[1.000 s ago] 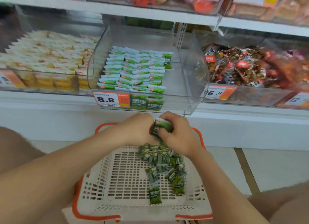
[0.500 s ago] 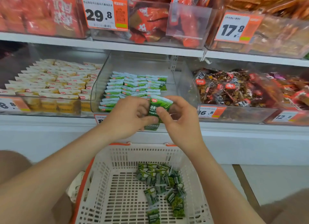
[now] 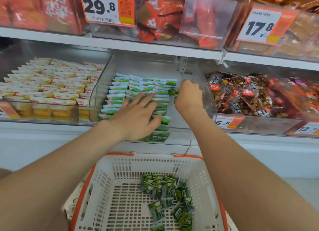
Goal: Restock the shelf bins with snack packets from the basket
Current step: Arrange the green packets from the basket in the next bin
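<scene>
Rows of green and white snack packets (image 3: 138,86) fill the left part of the clear middle shelf bin (image 3: 205,99). My left hand (image 3: 136,116) lies flat with fingers spread on the front rows. My right hand (image 3: 189,95) is closed inside the bin to the right of the rows, and a green packet (image 3: 176,94) shows at its fingers. Below, a white basket with an orange rim (image 3: 198,175) holds several loose green packets (image 3: 165,194) at its right side.
A bin of yellow and white packets (image 3: 50,85) is on the left, a bin of dark red-labelled packets (image 3: 250,94) on the right. Bins of red and orange packs (image 3: 160,15) with price tags sit on the shelf above. White floor lies to the right of the basket.
Both hands rose from the basket to the middle bin. They held one green packet together; now the left hand is spread on the rows and the right hand has carried the packet into the bin.
</scene>
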Demonstrator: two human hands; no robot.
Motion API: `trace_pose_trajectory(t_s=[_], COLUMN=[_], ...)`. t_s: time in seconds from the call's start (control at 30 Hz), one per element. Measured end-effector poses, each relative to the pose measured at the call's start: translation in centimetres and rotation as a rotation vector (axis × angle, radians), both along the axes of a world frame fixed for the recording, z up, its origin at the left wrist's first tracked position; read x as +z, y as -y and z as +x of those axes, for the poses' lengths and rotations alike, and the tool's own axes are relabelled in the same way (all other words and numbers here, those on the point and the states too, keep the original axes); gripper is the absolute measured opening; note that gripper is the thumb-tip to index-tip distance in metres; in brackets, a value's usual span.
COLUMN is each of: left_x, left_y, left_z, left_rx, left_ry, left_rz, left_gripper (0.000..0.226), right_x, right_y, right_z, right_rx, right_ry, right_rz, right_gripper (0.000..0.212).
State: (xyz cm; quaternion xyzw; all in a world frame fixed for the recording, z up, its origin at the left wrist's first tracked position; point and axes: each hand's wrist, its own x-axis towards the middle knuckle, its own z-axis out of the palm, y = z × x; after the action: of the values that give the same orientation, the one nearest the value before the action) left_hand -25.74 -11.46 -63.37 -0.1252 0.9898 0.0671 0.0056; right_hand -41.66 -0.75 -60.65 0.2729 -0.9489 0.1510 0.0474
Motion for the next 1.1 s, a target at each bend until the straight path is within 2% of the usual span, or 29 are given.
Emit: trace_pose_trajectory(t_s=[0.17,0.3,0.4,0.47,0.53,0.63,0.73,0.77,0.83,0.9,1.0,1.1], left_x=[-0.3,-0.6,-0.7,-0.9,-0.9,-1.1,-0.9,-0.8,-0.6,-0.4,0.0,0.7], left_y=[0.1,0.3,0.5,0.4,0.5,0.5,0.3,0.2,-0.1,-0.6,-2.1,-4.7], left_z=[-0.3,-0.3,-0.4,-0.4,-0.4,-0.3,-0.2,-0.2,0.1,0.4,1.2,3.1], left_rx=[-0.007,-0.016,-0.018,-0.02,-0.02,-0.024,-0.014,-0.008,0.016,0.035,-0.015,-0.037], left_ry=[0.07,0.051,0.052,0.061,0.062,0.04,0.016,-0.002,-0.055,-0.129,-0.358,-0.507], left_rz=[0.045,0.046,0.045,0.042,0.046,0.053,0.041,0.018,-0.065,-0.182,-0.328,-0.216], left_gripper=[0.062,0.06,0.06,0.06,0.06,0.065,0.072,0.072,0.072,0.066,0.036,0.019], right_x=[-1.9,-2.6,-2.7,-2.8,-3.0,-3.3,-3.1,-3.0,-2.8,-2.2,-1.3,-1.2], right_y=[4.0,5.8,6.4,6.4,6.3,6.3,6.1,5.8,4.7,3.1,-0.1,-4.3], right_z=[-4.0,-5.8,-6.2,-6.7,-7.0,-7.0,-6.6,-6.4,-5.6,-4.2,-0.4,4.8], right_rx=[-0.024,-0.033,-0.007,-0.04,-0.073,-0.06,0.02,0.04,0.079,0.097,0.162,0.293], right_ry=[0.139,0.142,0.127,0.055,0.005,0.073,0.127,0.152,0.188,0.198,0.083,-0.105], right_rz=[-0.051,-0.066,-0.049,-0.081,-0.087,-0.088,-0.007,0.015,0.021,-0.053,-0.287,-0.499], right_gripper=[0.023,0.022,0.043,0.046,0.04,0.023,0.012,0.012,0.028,0.038,0.039,0.032])
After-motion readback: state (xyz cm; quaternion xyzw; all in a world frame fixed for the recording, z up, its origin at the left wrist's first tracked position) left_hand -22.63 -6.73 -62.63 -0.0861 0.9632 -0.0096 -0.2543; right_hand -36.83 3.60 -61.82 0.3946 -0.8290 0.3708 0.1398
